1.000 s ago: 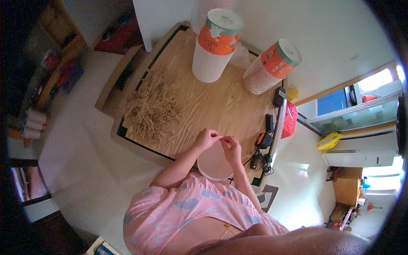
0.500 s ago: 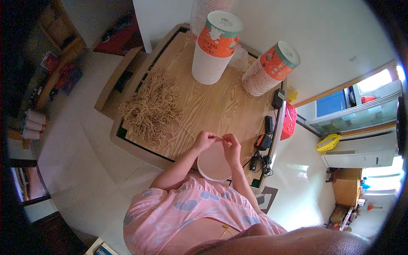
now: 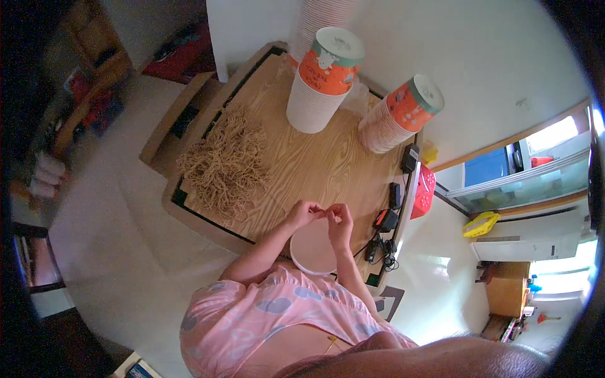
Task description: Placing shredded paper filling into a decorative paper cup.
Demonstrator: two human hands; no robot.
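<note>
My left hand (image 3: 304, 213) and right hand (image 3: 340, 220) are pinched closed at the fingertips, just beside each other above the white, round-rimmed container (image 3: 313, 250); I cannot tell what, if anything, they grip. I judge this a fine two-handed fingertip step, the next move calling for steady, matched pinches. The loose heap of tan, crinkled cords (image 3: 225, 165) lies to my left on the brown wood-grain tabletop (image 3: 309, 169).
</note>
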